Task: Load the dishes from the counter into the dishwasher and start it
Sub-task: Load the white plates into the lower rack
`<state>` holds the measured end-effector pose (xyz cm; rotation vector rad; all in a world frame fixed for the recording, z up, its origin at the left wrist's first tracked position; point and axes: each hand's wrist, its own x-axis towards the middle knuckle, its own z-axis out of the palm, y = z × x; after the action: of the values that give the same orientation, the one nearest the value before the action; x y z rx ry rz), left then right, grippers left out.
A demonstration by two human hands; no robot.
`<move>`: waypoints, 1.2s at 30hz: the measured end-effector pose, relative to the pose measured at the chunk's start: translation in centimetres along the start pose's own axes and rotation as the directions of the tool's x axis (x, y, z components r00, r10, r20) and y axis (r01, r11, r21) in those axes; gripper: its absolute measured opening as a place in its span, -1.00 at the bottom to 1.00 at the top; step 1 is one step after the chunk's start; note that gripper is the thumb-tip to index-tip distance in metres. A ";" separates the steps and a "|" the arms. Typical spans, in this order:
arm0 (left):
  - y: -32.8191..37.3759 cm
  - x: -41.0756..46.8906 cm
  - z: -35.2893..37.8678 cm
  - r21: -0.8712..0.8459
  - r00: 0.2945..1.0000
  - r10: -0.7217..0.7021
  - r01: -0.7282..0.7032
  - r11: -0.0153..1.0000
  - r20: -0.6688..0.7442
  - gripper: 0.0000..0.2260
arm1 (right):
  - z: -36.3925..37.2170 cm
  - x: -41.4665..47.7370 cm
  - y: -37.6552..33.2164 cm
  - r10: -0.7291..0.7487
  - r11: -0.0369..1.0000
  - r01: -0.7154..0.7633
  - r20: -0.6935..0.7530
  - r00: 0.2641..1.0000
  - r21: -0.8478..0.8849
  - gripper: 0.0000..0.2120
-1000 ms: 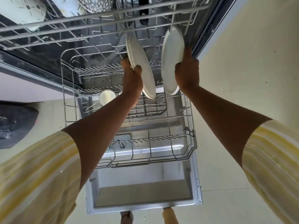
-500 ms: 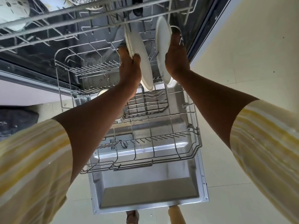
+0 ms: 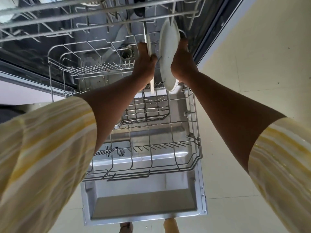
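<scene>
Hidden or unclear:
- Left plate [image 3: 148, 42] edge-on, only a thin white line, faces not visible.
- Fingers of right hand [image 3: 182, 66] behind right plate [image 3: 168, 51], not visible; thumb up along its right rim.
- Bottom edges of both plates down among the tines just below the hands; seated or not, cannot tell.
- Upper rack [image 3: 84, 19] above and beyond the hands, cut off by the top edge; pale round dishes in it, only slivers showing.
- Small round object under the left forearm, mostly covered, kind not clear.
- Feet [image 3: 170, 224] at the bottom edge, cut off.

Plates: both white, round, plain, upright, close side by side between the hands, not touching as far as visible. Right plate turned slightly, showing its pale inner face.

Hands: left hand [image 3: 144, 64] gripping left plate, thumb on one side, fingertips curled over the other. Right hand holding right plate by its right rim. Yellow-striped sleeves [image 3: 42, 148] on both arms.

Containers: lower rack [image 3: 193, 148] pulled out over the open door [image 3: 143, 207], stretching from the hands back toward the body, near part bare wire. Basket [image 3: 148, 113] just nearer than the hands, between the forearms, a few thin metal pieces lying in it. Pale floor [image 3: 252, 81] right of the right hand.
</scene>
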<state>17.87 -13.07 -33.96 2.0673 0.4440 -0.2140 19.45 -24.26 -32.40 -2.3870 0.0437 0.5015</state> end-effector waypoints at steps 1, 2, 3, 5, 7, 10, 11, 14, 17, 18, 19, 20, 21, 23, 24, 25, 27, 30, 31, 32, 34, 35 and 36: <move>0.1 0.1 0.3 0.009 1.000 -0.003 0.003 1.000 0.030 -0.68 | -0.1 0.0 0.1 0.008 1.000 -0.008 0.007 1.000 -0.005 -0.49; 0.3 0.3 0.6 0.013 0.998 -0.002 0.001 1.000 0.065 -0.68 | -0.2 0.0 0.1 0.017 1.000 -0.017 0.006 1.000 -0.002 -0.51; 0.5 0.5 0.9 0.010 0.995 -0.003 0.002 1.000 0.104 -0.69 | -0.3 -0.1 0.2 0.022 1.000 -0.022 -0.004 1.000 0.013 -0.53; 1.0 0.8 1.3 -0.009 0.980 -0.041 0.043 0.999 0.194 -0.71 | -0.2 -0.4 0.4 0.017 0.998 -0.015 -0.031 0.999 0.066 -0.60; 1.3 1.1 1.8 -0.031 0.962 -0.104 0.115 0.993 0.252 -0.69 | 0.1 -0.8 0.6 0.022 0.992 -0.018 -0.031 0.999 0.127 -0.65; 1.4 1.2 2.2 -0.048 0.950 -0.160 0.179 0.983 0.267 -0.64 | 0.5 -1.2 0.8 0.015 0.993 -0.016 0.012 1.000 0.114 -0.66; 1.3 1.2 2.2 -0.056 0.946 -0.172 0.194 0.979 0.275 -0.61 | 0.5 -1.2 0.8 0.014 0.995 -0.016 0.021 1.000 0.103 -0.65; 1.1 1.2 1.9 -0.076 0.926 -0.222 0.256 0.964 0.304 -0.56 | 0.4 -1.2 0.6 0.015 0.995 -0.020 0.046 0.999 0.098 -0.59; 1.4 1.0 1.9 -0.082 0.913 -0.277 0.314 0.946 0.300 -0.56 | 0.5 -1.2 0.4 0.038 0.987 -0.049 0.073 0.997 0.150 -0.55; 1.6 0.8 2.0 -0.095 0.914 -0.284 0.323 0.942 0.289 -0.58 | 0.5 -1.4 0.2 0.047 0.983 -0.059 0.071 0.996 0.171 -0.55; 1.7 0.6 2.2 -0.116 0.918 -0.285 0.326 0.938 0.275 -0.57 | 0.6 -1.7 0.2 0.053 0.979 -0.064 0.060 0.997 0.192 -0.55; 1.6 0.3 2.2 -0.139 0.920 -0.292 0.336 0.932 0.263 -0.53 | 0.8 -2.0 0.2 0.064 0.975 -0.071 0.042 0.997 0.211 -0.54; 1.4 0.0 2.3 -0.158 0.919 -0.304 0.349 0.924 0.253 -0.48 | 0.9 -2.4 0.4 0.090 0.971 -0.091 0.016 0.996 0.220 -0.53; 0.7 -0.7 2.1 -0.130 0.924 -0.305 0.340 0.931 0.229 -0.46 | 1.1 -3.2 1.1 0.190 0.964 -0.181 -0.030 0.981 0.196 -0.52; 0.3 -1.1 2.0 -0.077 0.932 -0.289 0.312 0.947 0.218 -0.46 | 1.2 -3.6 1.5 0.238 0.957 -0.226 -0.044 0.970 0.183 -0.53; -0.1 -1.4 1.7 -0.032 0.939 -0.271 0.283 0.958 0.210 -0.47 | 1.2 -4.0 1.9 0.266 0.950 -0.252 -0.055 0.962 0.186 -0.57; -0.9 -2.0 1.3 -0.020 0.951 -0.236 0.244 0.969 0.199 -0.48 | 1.4 -5.0 2.3 0.269 0.950 -0.254 -0.068 0.961 0.180 -0.63; -1.7 -3.4 0.7 -0.010 0.961 -0.230 0.234 0.972 0.153 -0.52 | 2.0 -6.8 2.6 0.216 0.972 -0.208 -0.069 0.974 0.107 -0.54; -2.1 -3.9 0.6 0.008 0.966 -0.225 0.226 0.974 0.126 -0.53 | 2.4 -7.5 2.8 0.195 0.978 -0.189 -0.062 0.979 0.090 -0.52; -2.6 -4.5 0.4 0.021 0.970 -0.223 0.222 0.975 0.099 -0.56 | 2.8 -8.4 2.9 0.165 0.985 -0.161 -0.052 0.985 0.067 -0.50; -3.5 -5.9 0.0 0.014 0.973 -0.229 0.229 0.973 0.042 -0.62 | 3.9 -10.0 3.4 0.066 0.997 -0.067 -0.023 0.998 -0.048 -0.47; -3.9 -6.8 -0.2 0.004 0.970 -0.242 0.242 0.970 0.018 -0.64 | 4.4 -10.8 3.6 0.013 0.991 -0.012 0.009 1.000 -0.136 -0.46; -4.5 -7.8 -0.2 0.001 0.966 -0.259 0.259 0.966 0.000 -0.64 | 4.8 -11.6 4.0 -0.027 0.974 0.036 0.046 0.999 -0.224 -0.46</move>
<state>8.93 -12.57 -34.83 2.0062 0.7156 -0.3700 6.43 -25.40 -33.99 -2.5922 -0.0736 0.5681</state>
